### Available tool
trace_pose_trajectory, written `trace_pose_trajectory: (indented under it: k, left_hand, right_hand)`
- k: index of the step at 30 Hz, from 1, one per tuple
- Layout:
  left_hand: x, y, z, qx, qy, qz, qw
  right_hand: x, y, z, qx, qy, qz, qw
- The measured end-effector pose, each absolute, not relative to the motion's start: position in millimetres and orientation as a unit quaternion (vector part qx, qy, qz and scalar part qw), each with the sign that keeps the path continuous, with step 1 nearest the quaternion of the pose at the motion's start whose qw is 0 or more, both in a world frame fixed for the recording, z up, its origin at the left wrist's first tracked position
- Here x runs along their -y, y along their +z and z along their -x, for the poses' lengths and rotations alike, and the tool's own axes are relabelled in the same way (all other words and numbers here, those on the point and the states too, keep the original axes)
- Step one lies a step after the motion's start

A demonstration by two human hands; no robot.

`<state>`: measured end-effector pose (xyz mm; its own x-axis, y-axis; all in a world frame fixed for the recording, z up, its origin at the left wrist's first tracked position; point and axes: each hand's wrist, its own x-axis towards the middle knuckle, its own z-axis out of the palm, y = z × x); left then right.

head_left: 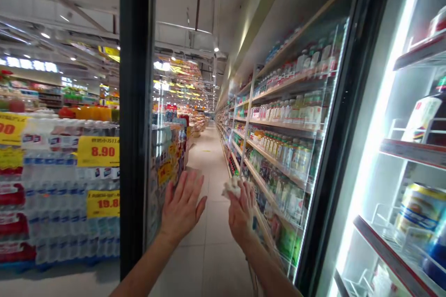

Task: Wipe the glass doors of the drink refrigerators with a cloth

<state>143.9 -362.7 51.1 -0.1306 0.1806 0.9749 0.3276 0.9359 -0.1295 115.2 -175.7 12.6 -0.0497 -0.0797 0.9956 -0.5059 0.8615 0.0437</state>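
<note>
A glass cooler door [292, 14] stands in front of me, swung out from the lit cooler. My left hand [183, 202] lies flat with its fingers stretched out and seems to rest on the pane, holding nothing. To its right, my right hand [242, 211] is closed around a crumpled whitish cloth [232, 186], which appears to be pressed on the same glass. Part of the cloth is hidden behind the fingers. The black door frame [135, 125] runs upright to the left of both hands.
At right, lit cooler shelves [411, 151] hold a can [420, 209] and bottles. Bottle-filled shelves [285, 125] and a long tiled aisle [205, 158] show in the pane. Stacked water bottles [69, 195] with yellow price signs [98, 151] stand at left.
</note>
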Motion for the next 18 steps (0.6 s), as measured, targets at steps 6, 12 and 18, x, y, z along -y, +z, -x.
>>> trace_pose_trajectory:
  k: [6, 12, 18]
  left_hand:
    - [364, 52, -141, 0.756, -0.066, 0.173, 0.627]
    - [365, 52, -140, 0.751, -0.056, 0.176, 0.634]
    - [370, 55, -140, 0.746, -0.052, 0.184, 0.638]
  right_hand:
    - [95, 28, -94, 0.665, 0.240, -0.058, 0.705]
    - [146, 28, -104, 0.676, 0.267, -0.075, 0.683]
    - [175, 14, -114, 0.699, 0.110, -0.270, 0.653]
